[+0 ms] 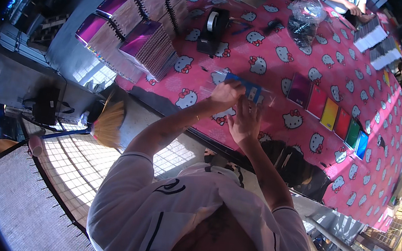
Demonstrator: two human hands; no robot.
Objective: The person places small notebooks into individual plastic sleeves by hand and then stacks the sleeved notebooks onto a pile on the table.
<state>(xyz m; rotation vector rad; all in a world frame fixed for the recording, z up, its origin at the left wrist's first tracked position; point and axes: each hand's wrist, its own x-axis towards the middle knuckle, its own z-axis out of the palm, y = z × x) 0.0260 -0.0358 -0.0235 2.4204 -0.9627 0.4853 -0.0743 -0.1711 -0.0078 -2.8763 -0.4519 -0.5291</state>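
Observation:
A small blue notebook lies on the pink cartoon-cat tablecloth in front of me, with clear plastic around its right end. My left hand is at its near left edge, with fingers curled into a pinch; what they grip is hidden. Just to the right, my right hand rests at the notebook's near edge. Its fingers are stretched out, pointing away from me, and the thumb stands apart. The fingertips of both hands nearly meet over the plastic.
Tall stacks of spiral notebooks rise at the left, beside a black tape dispenser. Overlapping notebooks in several colours lie to the right. A plastic-wrapped bundle, paper stacks and another person's hand are farther off. A broom stands left.

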